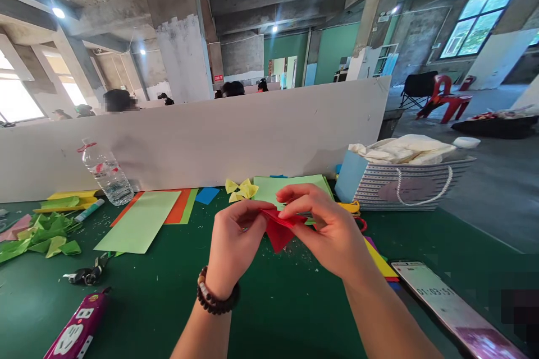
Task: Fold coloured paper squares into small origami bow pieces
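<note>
Between my two hands, raised over the green table (290,308), is a folded piece of red paper (278,237) with a pointed part hanging down. My left hand (240,244), with beaded bracelets (217,297) at the wrist, pinches its left edge between thumb and fingers. On the other side my right hand (324,227) grips the right part with thumb and index finger, other fingers curled above. Behind the hands lie a folded yellow paper shape (241,189) and light green sheets (265,187). Small paper scraps are scattered beneath the red paper.
Left: a water bottle (107,173), coloured sheets (141,221), green paper scraps (46,233), a glue stick (90,210), keys (88,274) and a purple pencil case (78,328). Right: a striped paper bag (404,182) and a phone (446,303) showing a timer. A white partition (236,134) stands behind.
</note>
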Motion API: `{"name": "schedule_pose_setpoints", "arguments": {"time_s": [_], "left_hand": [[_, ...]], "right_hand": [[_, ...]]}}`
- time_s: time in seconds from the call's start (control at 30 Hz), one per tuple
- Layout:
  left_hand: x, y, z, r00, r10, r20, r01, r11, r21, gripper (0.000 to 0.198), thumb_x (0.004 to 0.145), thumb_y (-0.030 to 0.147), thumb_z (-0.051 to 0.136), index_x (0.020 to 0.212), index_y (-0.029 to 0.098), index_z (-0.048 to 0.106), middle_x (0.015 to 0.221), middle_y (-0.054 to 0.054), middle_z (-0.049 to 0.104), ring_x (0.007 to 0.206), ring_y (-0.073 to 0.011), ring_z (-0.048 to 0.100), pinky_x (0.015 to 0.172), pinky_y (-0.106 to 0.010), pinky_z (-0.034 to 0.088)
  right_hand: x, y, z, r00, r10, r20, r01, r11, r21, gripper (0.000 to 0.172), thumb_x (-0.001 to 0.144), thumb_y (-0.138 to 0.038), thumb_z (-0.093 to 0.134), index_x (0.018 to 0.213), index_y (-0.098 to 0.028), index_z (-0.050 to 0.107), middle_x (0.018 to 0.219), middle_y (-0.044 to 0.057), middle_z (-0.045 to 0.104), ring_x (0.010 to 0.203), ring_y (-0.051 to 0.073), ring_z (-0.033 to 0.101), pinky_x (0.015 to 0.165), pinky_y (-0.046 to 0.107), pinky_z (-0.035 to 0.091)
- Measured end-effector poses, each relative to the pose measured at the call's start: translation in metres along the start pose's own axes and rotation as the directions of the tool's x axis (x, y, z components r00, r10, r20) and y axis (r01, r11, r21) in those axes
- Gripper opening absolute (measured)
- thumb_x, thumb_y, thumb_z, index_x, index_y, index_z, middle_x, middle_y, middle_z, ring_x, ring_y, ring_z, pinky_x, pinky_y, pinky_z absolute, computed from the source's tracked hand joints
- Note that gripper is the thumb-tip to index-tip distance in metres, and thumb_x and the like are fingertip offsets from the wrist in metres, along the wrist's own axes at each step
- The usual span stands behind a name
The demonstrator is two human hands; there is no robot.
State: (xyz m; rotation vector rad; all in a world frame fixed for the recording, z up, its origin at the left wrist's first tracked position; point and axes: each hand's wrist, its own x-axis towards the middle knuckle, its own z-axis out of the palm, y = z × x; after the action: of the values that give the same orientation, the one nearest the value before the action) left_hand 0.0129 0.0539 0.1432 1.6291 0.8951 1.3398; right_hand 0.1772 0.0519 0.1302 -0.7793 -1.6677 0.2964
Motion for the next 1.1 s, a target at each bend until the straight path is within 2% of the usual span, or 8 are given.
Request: {"name": "schedule_pose_setpoints", "arguments": {"time_s": [0.3, 0.43, 0.57, 0.77, 0.83, 0.93, 1.0, 1.1], "left_hand": [[-0.004, 0.009, 0.001, 0.999, -0.027, 0.04, 0.031, 0.992, -0.12, 0.022, 0.084, 0.018, 0.057, 0.1, 0.017, 0.072, 0.097, -0.007, 0.073, 0.086, -0.0178, 0.07, 0.08, -0.028, 0.058], [-0.004, 0.009, -0.001, 0.999, -0.019, 0.051, 0.025, 0.993, -0.112, 0.018, 0.082, 0.02, 0.065, 0.098, 0.016, 0.071, 0.095, -0.008, 0.074, 0.086, -0.0183, 0.07, 0.078, -0.027, 0.059], [-0.002, 0.005, -0.002, 1.0, -0.018, 0.024, 0.021, 0.992, -0.127, 0.016, 0.08, 0.018, 0.066, 0.095, 0.016, 0.07, 0.091, -0.007, 0.074, 0.083, -0.0178, 0.071, 0.077, -0.028, 0.059], [-0.002, 0.002, 0.002, 0.998, 0.015, -0.065, -0.018, 0.998, -0.054, 0.015, 0.078, 0.013, 0.063, 0.09, 0.017, 0.072, 0.089, -0.005, 0.074, 0.083, -0.0178, 0.072, 0.075, -0.027, 0.061], [-0.003, 0.003, 0.002, 0.993, 0.039, -0.11, -0.042, 0.999, -0.02, 0.015, 0.078, 0.013, 0.063, 0.089, 0.018, 0.073, 0.091, -0.005, 0.075, 0.085, -0.0179, 0.072, 0.076, -0.026, 0.061], [-0.005, 0.006, 0.003, 0.986, 0.103, -0.13, -0.097, 0.994, 0.05, 0.012, 0.077, 0.013, 0.065, 0.083, 0.019, 0.073, 0.091, -0.004, 0.074, 0.085, -0.0168, 0.071, 0.075, -0.023, 0.061], [-0.007, 0.008, 0.004, 0.979, 0.158, -0.128, -0.145, 0.984, 0.104, 0.011, 0.078, 0.012, 0.065, 0.081, 0.019, 0.073, 0.09, -0.003, 0.074, 0.085, -0.0159, 0.071, 0.074, -0.022, 0.06], [-0.009, 0.011, 0.009, 0.967, 0.22, -0.125, -0.193, 0.961, 0.198, 0.012, 0.079, 0.011, 0.063, 0.083, 0.02, 0.07, 0.086, -0.001, 0.073, 0.079, -0.0137, 0.071, 0.071, -0.021, 0.061]], "right_hand": [[-0.002, 0.0, 0.0, 0.995, -0.093, -0.041, 0.09, 0.993, -0.076, 0.028, 0.08, -0.005, 0.052, 0.08, -0.028, 0.067, 0.102, 0.001, 0.065, 0.091, 0.017, 0.065, 0.066, 0.028, 0.054], [-0.001, -0.001, 0.001, 0.989, -0.141, -0.046, 0.135, 0.984, -0.115, 0.031, 0.081, -0.005, 0.048, 0.081, -0.029, 0.068, 0.1, 0.001, 0.066, 0.089, 0.016, 0.066, 0.07, 0.03, 0.055], [0.0, -0.007, -0.002, 0.995, -0.084, 0.052, 0.09, 0.99, -0.112, 0.037, 0.08, -0.004, 0.046, 0.097, -0.03, 0.068, 0.109, 0.001, 0.066, 0.101, 0.017, 0.064, 0.08, 0.031, 0.056], [-0.003, -0.015, -0.013, 0.969, 0.028, 0.244, -0.023, 0.999, -0.022, 0.058, 0.079, -0.007, 0.045, 0.131, -0.031, 0.05, 0.132, 0.003, 0.057, 0.122, 0.021, 0.054, 0.096, 0.035, 0.052], [-0.004, -0.015, -0.013, 0.967, 0.04, 0.252, -0.031, 0.999, -0.041, 0.056, 0.081, -0.012, 0.051, 0.133, -0.032, 0.047, 0.133, 0.002, 0.056, 0.123, 0.021, 0.053, 0.098, 0.035, 0.051], [-0.004, -0.014, -0.01, 0.992, 0.017, 0.121, 0.005, 0.984, -0.176, 0.038, 0.084, -0.019, 0.059, 0.12, -0.031, 0.057, 0.124, 0.001, 0.061, 0.114, 0.019, 0.059, 0.093, 0.032, 0.052], [-0.004, -0.012, -0.007, 0.998, -0.032, 0.055, 0.045, 0.966, -0.256, 0.026, 0.085, -0.019, 0.061, 0.108, -0.03, 0.062, 0.115, 0.0, 0.065, 0.105, 0.017, 0.063, 0.087, 0.03, 0.054], [-0.003, -0.011, -0.003, 0.998, -0.058, 0.036, 0.066, 0.949, -0.308, 0.018, 0.085, -0.016, 0.061, 0.099, -0.028, 0.063, 0.095, -0.002, 0.069, 0.087, 0.015, 0.067, 0.072, 0.025, 0.054]]}}
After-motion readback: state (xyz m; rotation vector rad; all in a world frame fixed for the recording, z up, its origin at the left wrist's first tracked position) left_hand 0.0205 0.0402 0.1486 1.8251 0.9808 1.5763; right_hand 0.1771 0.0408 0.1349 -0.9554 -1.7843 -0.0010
